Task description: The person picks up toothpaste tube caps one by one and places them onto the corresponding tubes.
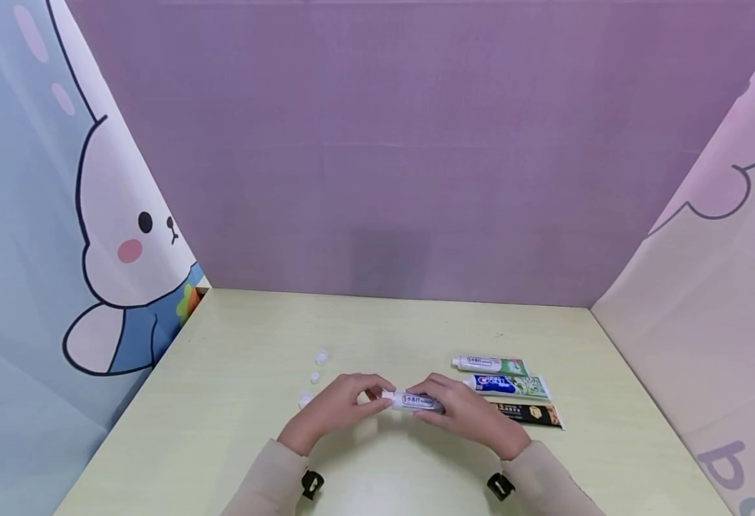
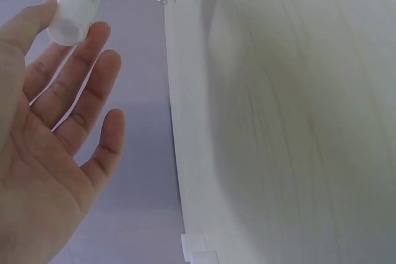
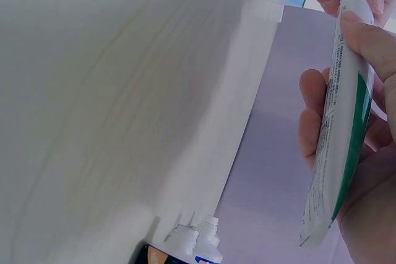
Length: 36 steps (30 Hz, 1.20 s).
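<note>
A white and green toothpaste tube (image 1: 416, 402) is held level above the table between both hands. My right hand (image 1: 466, 410) grips its body, thumb on one side and fingers on the other, as the right wrist view also shows. At its left end is a white cap (image 2: 69, 26), pinched between the thumb and fingers of my left hand (image 1: 341, 405). In the left wrist view that hand's other fingers are spread loosely. The cap appears to be on the tube.
Three other toothpaste tubes lie at the right: a white and green one (image 1: 490, 365), a blue and green one (image 1: 511, 385) and a black one (image 1: 535, 414), partly behind my right hand. White caps (image 1: 322, 356) lie at the left. A purple panel (image 1: 403, 158) stands behind the table.
</note>
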Each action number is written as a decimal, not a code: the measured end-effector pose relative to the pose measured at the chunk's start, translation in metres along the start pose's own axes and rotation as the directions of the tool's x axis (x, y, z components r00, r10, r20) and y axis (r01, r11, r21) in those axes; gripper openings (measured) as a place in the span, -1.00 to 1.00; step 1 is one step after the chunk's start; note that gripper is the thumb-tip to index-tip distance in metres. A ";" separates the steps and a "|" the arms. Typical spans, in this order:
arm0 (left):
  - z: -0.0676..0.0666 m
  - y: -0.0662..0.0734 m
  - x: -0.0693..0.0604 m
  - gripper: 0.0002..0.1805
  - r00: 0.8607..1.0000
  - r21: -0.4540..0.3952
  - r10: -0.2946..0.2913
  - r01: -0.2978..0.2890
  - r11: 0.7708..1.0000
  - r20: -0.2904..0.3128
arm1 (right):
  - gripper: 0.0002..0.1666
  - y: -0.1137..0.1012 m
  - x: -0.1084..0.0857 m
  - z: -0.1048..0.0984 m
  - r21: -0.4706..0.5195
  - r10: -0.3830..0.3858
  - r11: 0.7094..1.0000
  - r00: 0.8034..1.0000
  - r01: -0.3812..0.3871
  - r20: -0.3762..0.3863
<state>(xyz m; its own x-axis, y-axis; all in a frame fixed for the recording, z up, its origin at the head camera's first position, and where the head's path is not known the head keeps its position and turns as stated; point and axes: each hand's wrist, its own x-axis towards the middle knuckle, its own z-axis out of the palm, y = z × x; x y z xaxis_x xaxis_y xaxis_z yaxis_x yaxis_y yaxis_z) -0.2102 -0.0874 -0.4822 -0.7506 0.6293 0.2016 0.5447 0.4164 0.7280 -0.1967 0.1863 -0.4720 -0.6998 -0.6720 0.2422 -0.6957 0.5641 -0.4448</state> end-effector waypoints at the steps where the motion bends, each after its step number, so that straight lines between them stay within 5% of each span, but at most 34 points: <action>1: 0.000 0.001 0.000 -0.69 1.000 -0.005 0.008 -0.008 1.000 -0.002 | -0.63 0.000 0.000 0.000 0.003 -0.005 1.000 1.000 0.005 -0.003; 6: 0.002 0.001 0.002 -0.60 0.998 -0.003 0.066 -0.066 0.998 -0.007 | -0.57 0.001 0.000 0.001 0.013 -0.016 1.000 1.000 0.016 -0.005; 15: 0.003 0.002 0.003 -0.62 0.999 0.079 0.051 -0.050 0.996 -0.009 | -0.58 -0.001 0.001 0.001 0.019 -0.007 1.000 1.000 0.007 0.001; 22: -0.001 0.001 0.002 -0.61 0.993 0.167 0.100 -0.089 0.982 -0.061 | -0.54 -0.002 0.002 -0.001 0.029 0.001 1.000 1.000 -0.001 -0.008; 36: -0.013 -0.008 -0.013 -0.60 0.996 0.158 0.037 -0.024 0.987 -0.076 | -0.52 0.009 -0.012 -0.007 0.030 0.076 0.997 0.997 -0.076 0.024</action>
<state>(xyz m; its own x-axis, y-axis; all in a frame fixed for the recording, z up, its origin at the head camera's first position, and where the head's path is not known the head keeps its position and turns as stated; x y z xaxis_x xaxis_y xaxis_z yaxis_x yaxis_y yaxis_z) -0.2102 -0.1075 -0.4819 -0.7564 0.5923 0.2776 0.6150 0.4995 0.6101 -0.1959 0.2032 -0.4726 -0.7463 -0.6389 0.1867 -0.6349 0.5989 -0.4880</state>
